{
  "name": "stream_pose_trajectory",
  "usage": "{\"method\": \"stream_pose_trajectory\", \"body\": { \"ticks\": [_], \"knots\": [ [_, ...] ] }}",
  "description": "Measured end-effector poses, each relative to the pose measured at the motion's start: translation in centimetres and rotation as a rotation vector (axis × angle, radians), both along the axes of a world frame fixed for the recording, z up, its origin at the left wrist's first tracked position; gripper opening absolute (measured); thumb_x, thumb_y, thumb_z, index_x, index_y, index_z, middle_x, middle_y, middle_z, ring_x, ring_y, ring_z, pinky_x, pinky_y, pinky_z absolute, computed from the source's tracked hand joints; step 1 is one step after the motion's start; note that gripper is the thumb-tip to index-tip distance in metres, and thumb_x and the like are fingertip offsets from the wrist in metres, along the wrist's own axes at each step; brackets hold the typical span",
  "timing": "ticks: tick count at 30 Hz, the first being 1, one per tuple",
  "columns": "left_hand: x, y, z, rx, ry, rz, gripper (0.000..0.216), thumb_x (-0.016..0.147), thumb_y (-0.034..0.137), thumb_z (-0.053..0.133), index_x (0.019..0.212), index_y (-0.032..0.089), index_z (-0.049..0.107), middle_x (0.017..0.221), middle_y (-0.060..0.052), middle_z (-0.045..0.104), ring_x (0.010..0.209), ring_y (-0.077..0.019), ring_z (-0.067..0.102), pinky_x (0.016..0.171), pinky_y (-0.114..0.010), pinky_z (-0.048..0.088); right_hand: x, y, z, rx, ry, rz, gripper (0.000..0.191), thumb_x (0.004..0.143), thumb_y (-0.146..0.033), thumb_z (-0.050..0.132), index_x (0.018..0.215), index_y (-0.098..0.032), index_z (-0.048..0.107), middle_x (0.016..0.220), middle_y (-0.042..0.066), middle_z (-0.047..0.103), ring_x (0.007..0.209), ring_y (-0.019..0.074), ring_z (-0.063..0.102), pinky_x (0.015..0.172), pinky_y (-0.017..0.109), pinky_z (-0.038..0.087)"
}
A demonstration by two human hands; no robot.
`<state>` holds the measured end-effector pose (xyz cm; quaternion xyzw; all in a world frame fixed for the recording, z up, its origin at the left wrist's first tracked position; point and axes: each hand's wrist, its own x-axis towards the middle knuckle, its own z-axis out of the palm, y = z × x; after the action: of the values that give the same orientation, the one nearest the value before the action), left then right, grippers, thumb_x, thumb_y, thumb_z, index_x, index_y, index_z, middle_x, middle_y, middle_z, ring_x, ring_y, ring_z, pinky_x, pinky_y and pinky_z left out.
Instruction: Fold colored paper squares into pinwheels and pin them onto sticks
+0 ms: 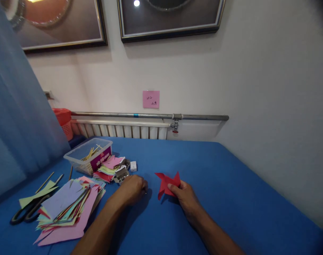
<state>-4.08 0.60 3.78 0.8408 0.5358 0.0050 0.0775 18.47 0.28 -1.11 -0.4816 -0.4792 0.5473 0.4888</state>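
Observation:
A red paper pinwheel (165,183) with pointed corners is held up by my right hand (186,196), the thumb pressed on its front. My left hand (133,189) is closed, fingers curled inward, a little to the left of the pinwheel and apart from it. A tiny bright speck shows at its fingertips, too small to name. Just behind that hand lies an open small box (121,174) of shiny metal bits, perhaps pins. Beside it stands a little white box (133,166).
Stacked coloured paper (65,198) lies at the left, partly over black-handled scissors (31,210). Smaller paper pieces (108,170) sit by a clear plastic tub (78,161) of thin sticks. A blue-covered table (204,166) meets the wall at the right; a radiator (126,131) runs behind.

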Motion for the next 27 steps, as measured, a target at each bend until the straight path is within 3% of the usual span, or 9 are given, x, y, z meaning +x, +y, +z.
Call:
{"method": "stream_pose_trajectory", "body": {
  "ticks": [9, 20, 27],
  "knots": [
    [0.4, 0.2, -0.2, 0.024, 0.104, 0.011, 0.024, 0.088, 0.02, 0.054, 0.093, 0.02, 0.078, 0.106, -0.012, 0.078, 0.099, -0.0285, 0.072, 0.079, -0.035, 0.05, 0.1, -0.2, -0.3, 0.014, -0.018, -0.01, 0.024, 0.074, -0.042, 0.074, 0.073, -0.02, 0.063, 0.061, -0.002, 0.06, 0.055, 0.0134, 0.047, 0.056, 0.028, 0.033],
    [0.4, 0.5, -0.9, 0.031, 0.041, 0.021, 0.023, 0.087, 0.019, 0.054, 0.094, 0.021, 0.076, 0.104, -0.013, 0.076, 0.099, -0.0279, 0.071, 0.082, -0.035, 0.05, 0.1, 0.2, -0.5, 0.031, -0.004, -0.02, 0.018, 0.075, -0.036, 0.074, 0.075, -0.018, 0.069, 0.065, 0.0, 0.066, 0.057, 0.0139, 0.052, 0.057, 0.028, 0.037],
    [0.8, 0.6, -1.4, 0.039, 0.029, 0.019, 0.024, 0.088, 0.023, 0.053, 0.094, 0.02, 0.076, 0.105, -0.012, 0.076, 0.096, -0.0273, 0.071, 0.078, -0.035, 0.049, 0.1, 0.2, -0.8, 0.049, -0.043, -0.024, 0.023, 0.075, -0.041, 0.074, 0.076, -0.018, 0.069, 0.065, 0.0, 0.064, 0.058, 0.0146, 0.05, 0.058, 0.029, 0.039]
  ]
}}
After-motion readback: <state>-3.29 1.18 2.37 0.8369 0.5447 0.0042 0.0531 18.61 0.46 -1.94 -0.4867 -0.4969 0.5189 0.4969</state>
